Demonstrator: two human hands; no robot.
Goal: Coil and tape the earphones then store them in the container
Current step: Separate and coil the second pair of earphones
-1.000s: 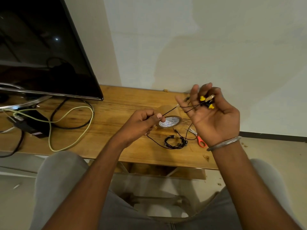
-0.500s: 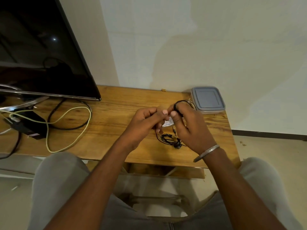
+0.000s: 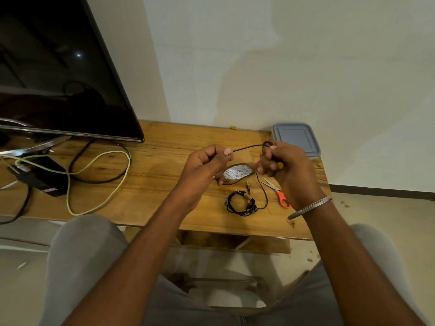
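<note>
Holding earphone cable (image 3: 247,147) taut | left hand (image 3: 204,166) pinches | right hand (image 3: 290,169) grips

The only print stands on the white core label of the tape roll (image 3: 238,173), between the left hand (image 3: 204,166) and the right hand (image 3: 288,169): rows of dark capital letters, upside down, too small to read.

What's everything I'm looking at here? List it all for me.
held earphones: one, black, stretched between both hands
coiled earphones: one, black, table front
tape roll: one, brownish, white core, beneath hands
scissors: one, orange handles, right of coil
container: one, grey lid, far right corner
table: one, wooden
television: one, black, left
cable: one, yellow-green, looped left
bangle: one, silver, right wrist
left hand: grips held earphones
right hand: grips held earphones
</note>
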